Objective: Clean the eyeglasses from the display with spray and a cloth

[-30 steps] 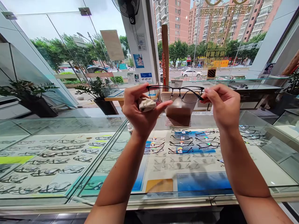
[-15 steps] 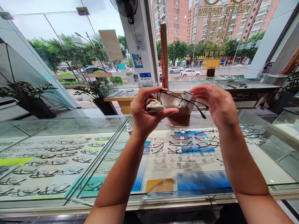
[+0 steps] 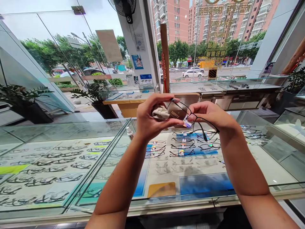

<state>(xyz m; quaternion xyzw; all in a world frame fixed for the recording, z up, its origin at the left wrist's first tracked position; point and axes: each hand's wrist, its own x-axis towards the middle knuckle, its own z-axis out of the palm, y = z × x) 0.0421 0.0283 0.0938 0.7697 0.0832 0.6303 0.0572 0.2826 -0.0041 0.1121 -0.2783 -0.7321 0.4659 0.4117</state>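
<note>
My left hand (image 3: 148,119) grips a pair of thin dark-rimmed eyeglasses (image 3: 194,117) by one end, between thumb and forefinger, above the glass counter. A crumpled whitish cloth (image 3: 160,112) is tucked inside the same hand. The eyeglasses tilt down to the right, one dark temple tip hanging below the rim. My right hand (image 3: 215,117) is behind the far lens, thumb and fingers drawn together at the bridge. Just below those fingertips a small white and purple tag (image 3: 187,124) shows. Exactly what the right fingertips press on is partly hidden.
Beneath my arms, the glass display counter (image 3: 164,200) holds rows of spectacle frames (image 3: 182,146). A small spray bottle (image 3: 130,132) stands left of my left forearm. Behind my hands is a brown panel with lettering (image 3: 178,113). Potted plants (image 3: 98,98) and windows lie beyond.
My right hand has moved left and in, from spread beside the eyeglasses to closed at their bridge. The eyeglasses have dropped slightly and tilted more; the left hand keeps its hold.
</note>
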